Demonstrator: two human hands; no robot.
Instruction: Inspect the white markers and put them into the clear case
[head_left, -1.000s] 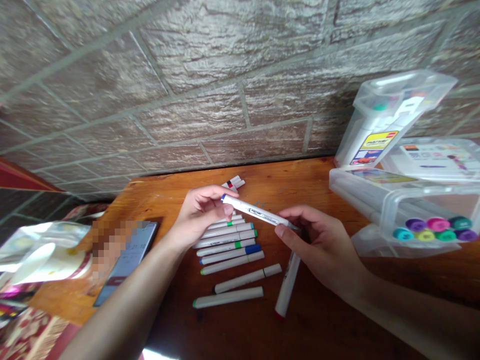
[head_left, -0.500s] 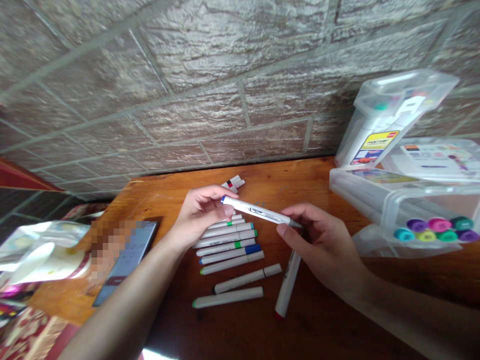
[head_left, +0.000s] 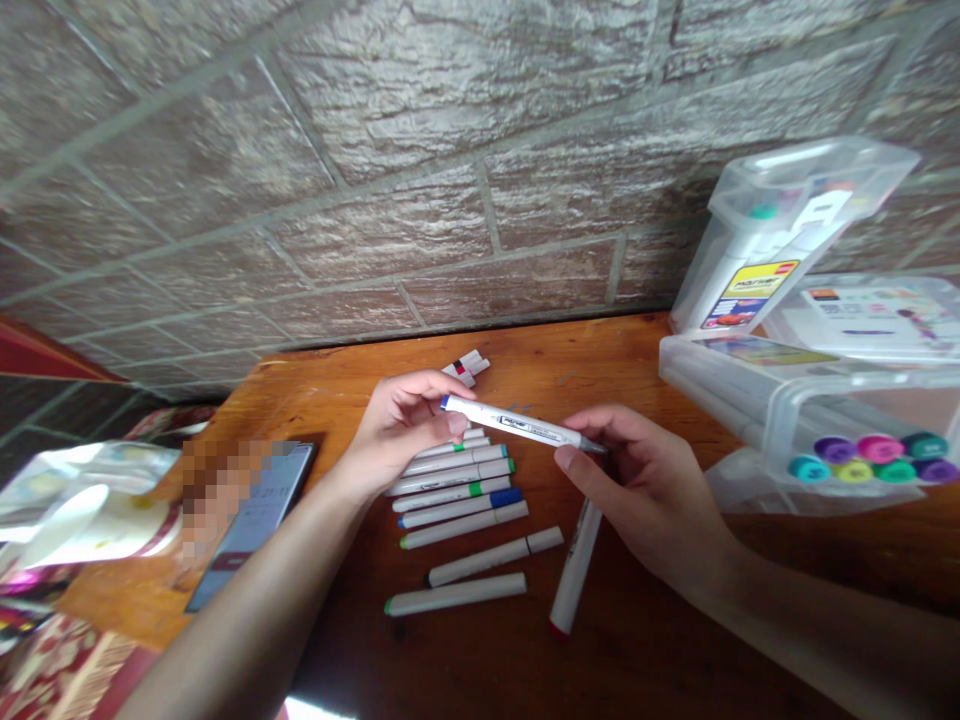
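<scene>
A white marker (head_left: 517, 425) with a blue end and a greyish tip is held up between both hands, slightly tilted down to the right. My left hand (head_left: 397, 425) pinches it near the blue end. At the tip end, thumb and fingers of my right hand (head_left: 637, 480) close on it. Below, several white markers (head_left: 450, 480) with green, blue and black ends lie in a rough row on the wooden table. One red-ended marker (head_left: 576, 570) lies at a slant under my right hand. Behind my left hand are a few more white markers (head_left: 466, 368), partly hidden.
At right, a clear plastic case (head_left: 780, 410) lies with colourful marker ends showing. Another clear marker case (head_left: 757, 250) stands behind it, beside a clear lid (head_left: 877, 320). A phone (head_left: 255, 520) and a white cup (head_left: 112, 525) are at left. A brick-patterned wall (head_left: 450, 180) borders the table's back.
Almost nothing differs. Both hands keep their hold on the marker, which has shifted only very slightly.
</scene>
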